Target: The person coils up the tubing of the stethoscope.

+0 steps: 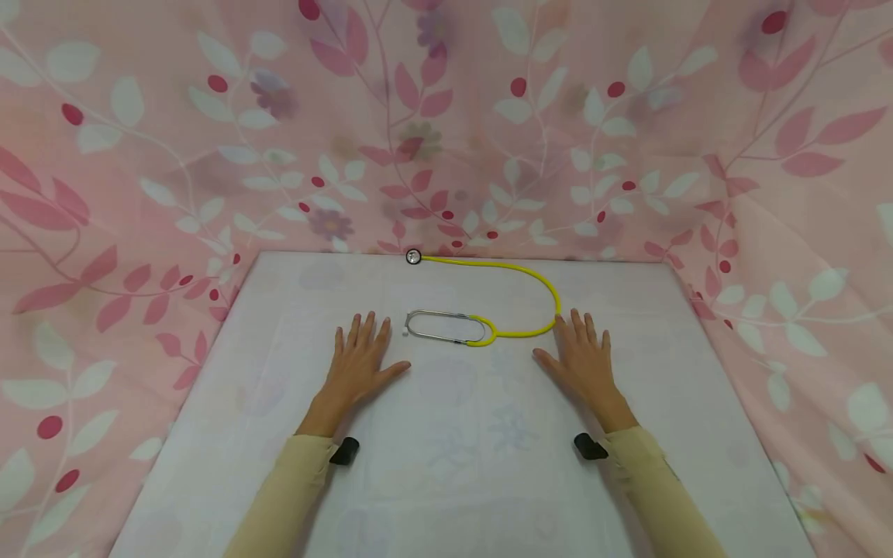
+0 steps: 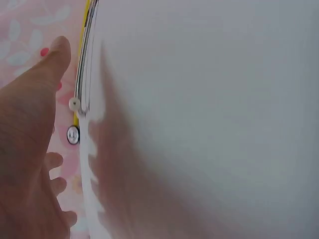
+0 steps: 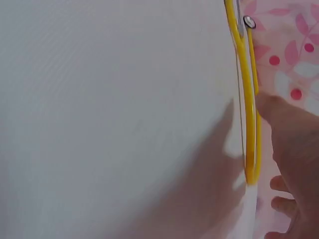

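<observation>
A stethoscope with yellow tubing (image 1: 530,273) lies on the white-covered table (image 1: 446,480). Its round chest piece (image 1: 413,256) is at the table's far edge, and its metal ear tubes (image 1: 439,314) point left. To the left of the ear tubes is my left hand (image 1: 359,368), palm down with fingers spread and holding nothing. My right hand (image 1: 586,368), also spread and palm down, has its index fingertip right at the tubing's outer curve. In the left wrist view, the thumb (image 2: 59,57) shows beside the ear tubes. The right wrist view shows the thumb overlapping the tubing (image 3: 250,114).
Pink floral cloth (image 1: 446,139) rises behind the table and along both sides. A small black device (image 1: 345,451) sits at the left wrist and another black device (image 1: 590,446) at the right. Both forearms wear beige sleeves (image 1: 286,488).
</observation>
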Demonstrator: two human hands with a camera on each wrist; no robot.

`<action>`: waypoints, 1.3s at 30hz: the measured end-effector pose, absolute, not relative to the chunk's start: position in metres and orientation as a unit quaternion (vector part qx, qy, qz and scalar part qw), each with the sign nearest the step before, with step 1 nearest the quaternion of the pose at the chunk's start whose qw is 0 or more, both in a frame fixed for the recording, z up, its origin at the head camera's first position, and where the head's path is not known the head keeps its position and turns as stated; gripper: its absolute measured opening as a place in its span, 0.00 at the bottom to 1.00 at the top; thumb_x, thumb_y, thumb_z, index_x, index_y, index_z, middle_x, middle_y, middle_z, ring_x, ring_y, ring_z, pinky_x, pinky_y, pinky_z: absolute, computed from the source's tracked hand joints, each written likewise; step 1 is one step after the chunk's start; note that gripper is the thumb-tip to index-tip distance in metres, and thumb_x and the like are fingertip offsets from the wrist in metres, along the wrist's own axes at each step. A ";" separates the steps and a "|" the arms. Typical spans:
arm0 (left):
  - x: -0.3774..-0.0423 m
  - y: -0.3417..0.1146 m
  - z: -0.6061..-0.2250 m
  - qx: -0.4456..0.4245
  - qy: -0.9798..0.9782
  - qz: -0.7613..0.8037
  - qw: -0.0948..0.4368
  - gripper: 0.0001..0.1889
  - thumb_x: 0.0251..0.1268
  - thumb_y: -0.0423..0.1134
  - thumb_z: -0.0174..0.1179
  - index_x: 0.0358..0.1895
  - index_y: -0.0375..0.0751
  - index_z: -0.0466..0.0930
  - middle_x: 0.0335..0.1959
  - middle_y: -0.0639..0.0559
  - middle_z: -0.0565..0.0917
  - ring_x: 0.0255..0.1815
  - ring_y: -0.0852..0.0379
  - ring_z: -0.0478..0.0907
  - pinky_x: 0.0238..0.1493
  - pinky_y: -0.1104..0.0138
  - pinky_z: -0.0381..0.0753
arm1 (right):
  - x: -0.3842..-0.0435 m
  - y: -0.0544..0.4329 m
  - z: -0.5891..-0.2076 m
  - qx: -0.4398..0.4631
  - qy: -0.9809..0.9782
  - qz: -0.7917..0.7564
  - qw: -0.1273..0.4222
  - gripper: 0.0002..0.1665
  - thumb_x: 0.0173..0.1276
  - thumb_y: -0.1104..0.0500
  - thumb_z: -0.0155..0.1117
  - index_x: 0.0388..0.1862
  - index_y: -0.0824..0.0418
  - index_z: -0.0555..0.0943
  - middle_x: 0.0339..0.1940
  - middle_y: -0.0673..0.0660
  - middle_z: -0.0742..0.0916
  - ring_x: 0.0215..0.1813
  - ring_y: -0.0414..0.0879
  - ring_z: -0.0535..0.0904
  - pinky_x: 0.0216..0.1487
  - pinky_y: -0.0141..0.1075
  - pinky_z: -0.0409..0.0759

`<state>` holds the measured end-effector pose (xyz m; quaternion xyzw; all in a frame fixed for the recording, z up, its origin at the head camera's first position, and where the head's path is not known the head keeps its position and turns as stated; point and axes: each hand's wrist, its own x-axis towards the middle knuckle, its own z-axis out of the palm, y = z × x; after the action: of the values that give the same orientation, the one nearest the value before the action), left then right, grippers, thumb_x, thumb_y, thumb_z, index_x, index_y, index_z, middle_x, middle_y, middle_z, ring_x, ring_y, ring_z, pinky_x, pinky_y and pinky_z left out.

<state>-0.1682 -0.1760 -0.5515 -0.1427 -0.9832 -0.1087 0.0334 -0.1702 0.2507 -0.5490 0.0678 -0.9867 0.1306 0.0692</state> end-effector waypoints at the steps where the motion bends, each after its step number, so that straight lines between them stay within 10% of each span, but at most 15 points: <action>1: -0.172 -0.173 -0.551 -0.152 -0.981 -0.114 0.033 0.51 0.60 0.74 0.52 0.79 0.48 0.50 0.80 0.39 0.50 0.81 0.36 0.43 0.74 0.34 0.42 | -0.173 0.246 -0.547 0.075 -0.986 0.134 0.068 0.48 0.66 0.31 0.58 0.75 0.59 0.63 0.77 0.67 0.64 0.78 0.66 0.55 0.69 0.71 0.50; 16: -0.219 -0.120 -0.552 -0.279 -0.951 -0.132 -0.003 0.46 0.62 0.64 0.60 0.77 0.43 0.55 0.77 0.41 0.61 0.78 0.41 0.55 0.76 0.43 0.53 | -0.187 0.191 -0.552 0.152 -0.971 0.148 0.110 0.10 0.69 0.57 0.66 0.46 0.58 0.86 0.46 0.57 0.85 0.47 0.56 0.82 0.51 0.54 0.73; 25: -0.230 -0.121 -0.551 -0.336 -0.930 -0.140 0.053 0.34 0.66 0.53 0.63 0.70 0.38 0.69 0.61 0.43 0.76 0.62 0.47 0.72 0.69 0.55 0.69 | -0.192 0.188 -0.547 0.158 -0.969 0.143 0.123 0.08 0.66 0.58 0.69 0.43 0.56 0.87 0.43 0.56 0.88 0.44 0.54 0.84 0.50 0.53 0.73; 39: -0.232 -0.125 -0.552 -0.393 -0.904 -0.120 0.122 0.30 0.67 0.49 0.63 0.67 0.36 0.73 0.43 0.45 0.76 0.39 0.54 0.73 0.43 0.64 0.77 | -0.190 0.199 -0.539 0.192 -0.954 0.163 0.162 0.09 0.64 0.57 0.70 0.43 0.55 0.87 0.37 0.53 0.90 0.41 0.50 0.86 0.49 0.53 0.73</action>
<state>-0.2320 -0.1254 -0.5524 -0.3926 -0.9037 -0.1197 0.1215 -0.1897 0.1992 -0.5385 0.1922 -0.9542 0.1627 0.1615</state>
